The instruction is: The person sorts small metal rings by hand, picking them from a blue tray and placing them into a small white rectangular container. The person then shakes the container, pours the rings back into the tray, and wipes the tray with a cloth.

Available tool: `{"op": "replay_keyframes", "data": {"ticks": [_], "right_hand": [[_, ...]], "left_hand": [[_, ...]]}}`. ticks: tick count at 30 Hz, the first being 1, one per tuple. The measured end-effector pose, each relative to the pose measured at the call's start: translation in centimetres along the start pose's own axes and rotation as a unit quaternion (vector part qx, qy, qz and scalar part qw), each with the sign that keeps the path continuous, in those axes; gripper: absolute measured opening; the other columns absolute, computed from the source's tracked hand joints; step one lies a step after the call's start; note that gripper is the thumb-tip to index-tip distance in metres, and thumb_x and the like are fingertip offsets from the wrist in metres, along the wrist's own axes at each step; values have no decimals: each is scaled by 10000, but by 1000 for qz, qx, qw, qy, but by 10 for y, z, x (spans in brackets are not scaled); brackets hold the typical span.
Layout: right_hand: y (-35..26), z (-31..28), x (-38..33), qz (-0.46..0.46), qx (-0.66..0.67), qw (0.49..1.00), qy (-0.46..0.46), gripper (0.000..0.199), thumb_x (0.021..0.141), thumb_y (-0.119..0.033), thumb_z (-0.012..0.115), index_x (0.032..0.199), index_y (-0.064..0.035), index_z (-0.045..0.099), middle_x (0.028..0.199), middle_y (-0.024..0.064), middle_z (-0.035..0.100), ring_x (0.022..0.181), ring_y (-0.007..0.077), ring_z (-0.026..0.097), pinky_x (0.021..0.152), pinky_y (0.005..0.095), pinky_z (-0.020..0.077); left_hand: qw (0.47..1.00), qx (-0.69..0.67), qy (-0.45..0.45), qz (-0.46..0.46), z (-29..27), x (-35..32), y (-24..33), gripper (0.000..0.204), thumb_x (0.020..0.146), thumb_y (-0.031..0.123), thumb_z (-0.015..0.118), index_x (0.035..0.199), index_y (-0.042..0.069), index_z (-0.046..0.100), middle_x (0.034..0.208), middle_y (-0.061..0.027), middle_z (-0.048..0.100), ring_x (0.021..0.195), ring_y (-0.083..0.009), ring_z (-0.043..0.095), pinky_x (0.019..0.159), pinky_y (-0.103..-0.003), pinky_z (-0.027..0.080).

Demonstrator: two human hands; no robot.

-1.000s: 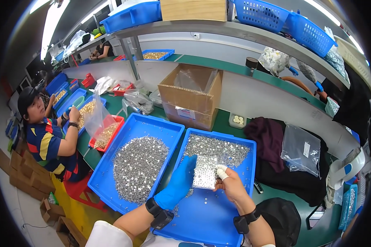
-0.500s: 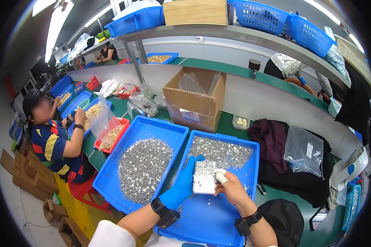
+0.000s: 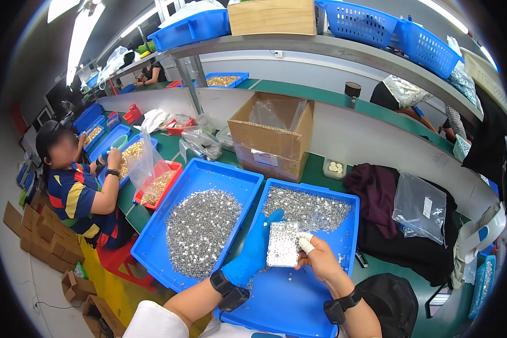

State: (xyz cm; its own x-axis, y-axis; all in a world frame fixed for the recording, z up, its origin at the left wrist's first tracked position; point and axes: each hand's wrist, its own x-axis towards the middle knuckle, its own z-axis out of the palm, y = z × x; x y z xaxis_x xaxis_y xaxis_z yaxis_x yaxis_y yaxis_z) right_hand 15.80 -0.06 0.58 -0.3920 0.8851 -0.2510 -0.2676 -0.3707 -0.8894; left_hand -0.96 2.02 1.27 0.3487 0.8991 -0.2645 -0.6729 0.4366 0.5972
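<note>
My left hand [image 3: 250, 253], in a blue glove, grips the left side of a small clear-and-white rectangular plate [image 3: 283, 248] with many small metal pieces spread over it. At the plate's right edge, my right hand [image 3: 320, 260] pinches it, white covers on its fingertips. Both hands hold the plate tilted above the right blue tray [image 3: 298, 304]. Small silver metal parts [image 3: 310, 208] lie at that tray's far end, with a few scattered lower down. In the left blue tray [image 3: 152, 245] is a large heap of similar silver parts [image 3: 203, 234].
A cardboard box [image 3: 270, 138] stands behind the trays. Dark clothing [image 3: 400, 248] and a clear plastic bag [image 3: 419, 205] lie to the right. At left, a co-worker [image 3: 76, 186] sits by a red bin [image 3: 163, 183] of gold-coloured parts. Overhead runs a metal shelf [image 3: 332, 49].
The whole view has shifted slightly, so everything sits a little farther right. Both hands keep their hold on the plate, with little other movement.
</note>
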Motion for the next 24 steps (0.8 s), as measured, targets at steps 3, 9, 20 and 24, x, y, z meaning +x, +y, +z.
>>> {"op": "replay_keyframes", "data": {"ticks": [3, 9, 20, 24], "right_hand": [[5, -3, 1, -12, 5, 1000, 10, 275, 924, -165, 419, 1136, 2, 472, 788, 52, 528, 642, 129, 542, 543, 267, 505], [2, -2, 2, -23, 27, 999, 19, 296, 926, -170, 419, 1150, 20, 449, 747, 71, 536, 610, 140, 550, 544, 248, 494], [6, -3, 2, -37, -14, 999, 12, 282, 926, -167, 416, 1131, 19, 473, 771, 82, 561, 619, 144, 573, 544, 248, 497], [3, -2, 4, -57, -93, 993, 49, 253, 914, -150, 435, 1094, 11, 509, 820, 101, 588, 648, 160, 587, 557, 267, 500]], "left_hand": [[986, 141, 54, 76, -15, 8, -11, 555, 926, 416, 351, 1332, 43, 295, 1262, -134, 440, 1089, -225, 502, 904, -344, 436], [976, 191, 38, 101, -20, 9, -11, 533, 930, 402, 340, 1305, 22, 338, 1208, -141, 494, 1070, -247, 519, 908, -350, 430], [978, -167, -68, -102, -17, 4, -21, 571, 932, 429, 267, 1316, 9, 313, 1254, -176, 443, 1136, -305, 453, 983, -432, 348], [971, -208, -72, -93, -17, 7, -17, 559, 938, 406, 262, 1317, -2, 308, 1283, -167, 423, 1159, -300, 433, 997, -423, 329]]}}
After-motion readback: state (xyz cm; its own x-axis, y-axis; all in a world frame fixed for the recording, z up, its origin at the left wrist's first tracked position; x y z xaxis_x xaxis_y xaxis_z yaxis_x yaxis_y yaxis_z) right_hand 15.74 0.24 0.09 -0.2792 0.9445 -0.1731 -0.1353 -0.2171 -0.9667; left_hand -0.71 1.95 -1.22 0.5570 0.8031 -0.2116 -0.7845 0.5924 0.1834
